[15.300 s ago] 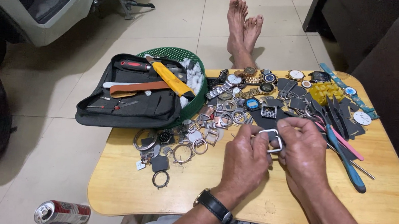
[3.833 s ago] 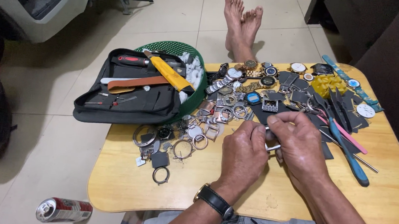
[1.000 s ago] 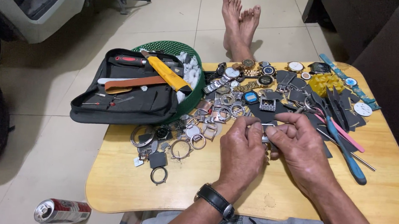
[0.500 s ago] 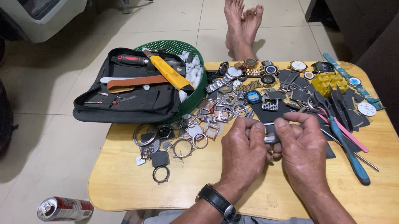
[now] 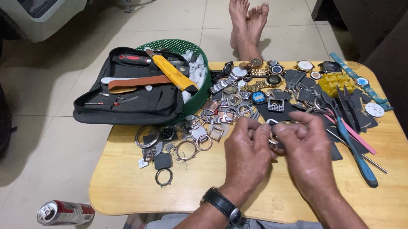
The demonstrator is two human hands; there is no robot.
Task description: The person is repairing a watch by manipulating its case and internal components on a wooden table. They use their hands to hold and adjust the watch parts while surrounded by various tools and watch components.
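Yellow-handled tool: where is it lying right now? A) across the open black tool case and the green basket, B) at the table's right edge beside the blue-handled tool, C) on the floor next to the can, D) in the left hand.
A: the yellow-handled tool lies slanted across the top of the open black tool case, its far end over the green basket.

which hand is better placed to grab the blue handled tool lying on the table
Probably the right hand. The blue-handled tool lies just to its right, while the left hand is farther off. Both hands pinch a small metal watch part now.
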